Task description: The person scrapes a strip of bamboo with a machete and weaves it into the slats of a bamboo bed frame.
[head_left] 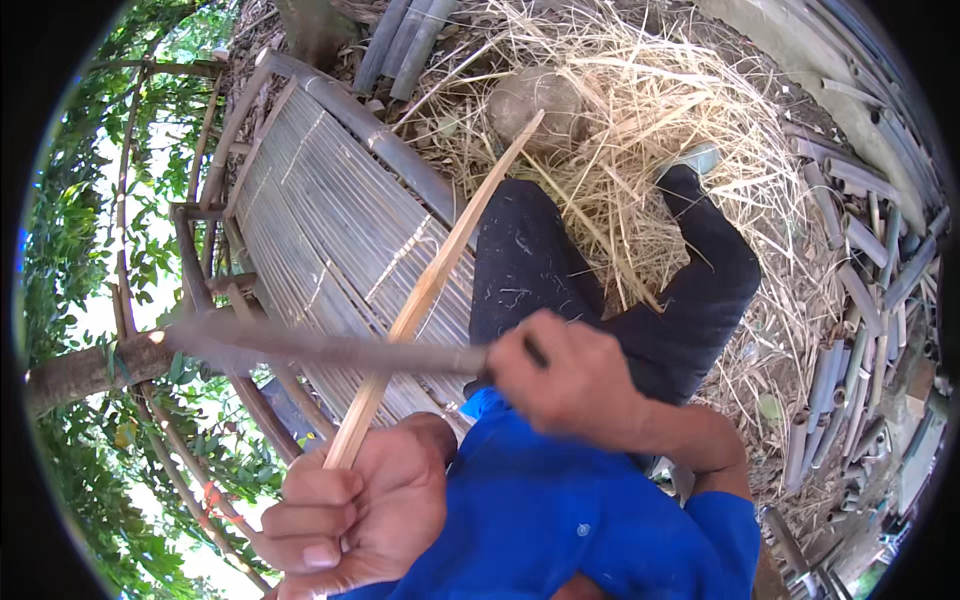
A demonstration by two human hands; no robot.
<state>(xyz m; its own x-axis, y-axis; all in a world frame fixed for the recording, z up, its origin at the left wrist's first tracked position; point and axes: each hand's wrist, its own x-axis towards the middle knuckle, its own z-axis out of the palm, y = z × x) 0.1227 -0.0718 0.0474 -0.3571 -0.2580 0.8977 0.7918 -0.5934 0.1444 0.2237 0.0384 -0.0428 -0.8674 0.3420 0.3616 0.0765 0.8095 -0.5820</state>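
Observation:
My left hand (pixel 355 505) is closed around the near end of a long pale bamboo strip (pixel 440 265) that slants up and away toward the straw. My right hand (pixel 565 375) grips the handle of a long dark blade (pixel 320 347), blurred by motion, which lies level and crosses the strip about a third of the way up. My blue shirt (pixel 570 510) and dark trousers (pixel 620 290) fill the space below and behind both hands.
A slatted bamboo bench (pixel 330 220) runs along my left. Dry straw and shavings (pixel 640 100) are heaped in front, with a round stone (pixel 535 100) among them. Cut bamboo lengths (pixel 850 330) lie scattered on the right. Leafy branches (pixel 80 250) stand at the left.

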